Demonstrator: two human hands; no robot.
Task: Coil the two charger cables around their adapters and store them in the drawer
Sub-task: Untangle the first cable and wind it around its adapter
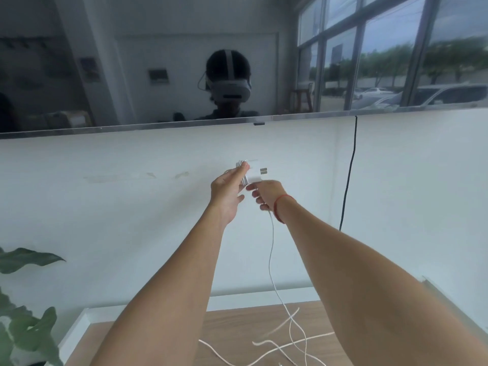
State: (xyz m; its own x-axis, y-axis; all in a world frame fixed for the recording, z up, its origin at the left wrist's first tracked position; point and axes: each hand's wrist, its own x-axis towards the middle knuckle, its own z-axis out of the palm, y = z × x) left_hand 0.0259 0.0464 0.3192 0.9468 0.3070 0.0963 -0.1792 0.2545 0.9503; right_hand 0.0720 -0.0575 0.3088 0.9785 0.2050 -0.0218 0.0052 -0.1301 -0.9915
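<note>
Nearest you, loose white charger cable (290,339) lies in tangled loops on the light wooden tabletop (232,328). The strands cross, so you probably cannot tell from here which belong to the second charger, and no drawer shows. Broad green plant leaves (26,257) sit at your left. One strand rises taut to your right hand (266,194), which pinches it in curled fingers to feed the next turn under tension. Just beyond, your left hand (227,191) grasps the square white plastic adapter (253,174), raised in the air with its prongs turned right so the wrapped end stays free. Behind hang a thin black cord (350,175) and a dark glossy screen (158,62).
</note>
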